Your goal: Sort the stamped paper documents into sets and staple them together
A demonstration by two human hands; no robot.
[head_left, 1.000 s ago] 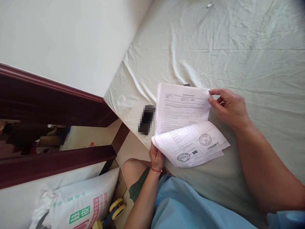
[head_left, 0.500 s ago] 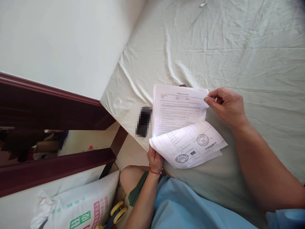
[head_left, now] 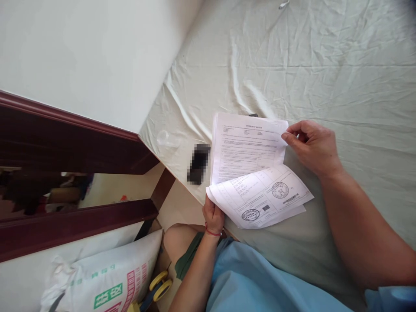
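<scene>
From where I stand: blue shirt point(head_left: 260, 277) and green shorts point(head_left: 190, 255) closest, person sitting at the edge of a cloth-covered surface. Left hand point(head_left: 213, 215), red bracelet point(head_left: 213, 233) on the wrist, is clamped on the folded sheets point(head_left: 260, 201) at their lower left corner; two round stamps and a barcode show on them. White sack point(head_left: 110, 268) with green and red print lies off to the left, yellow wheels point(head_left: 160, 286) beside it. Right hand point(head_left: 313, 145) has thumb and forefinger together on the printed page point(head_left: 248, 149), at its upper right edge. That page tops a paper stack just beyond the folded sheets, over the pale cloth point(head_left: 334, 78). Dark object point(head_left: 198, 164), blurred out, just left of the stack; clear container point(head_left: 164, 138) past that. Maroon wood rail point(head_left: 65, 134) left, white cable end point(head_left: 284, 5) farthest.
</scene>
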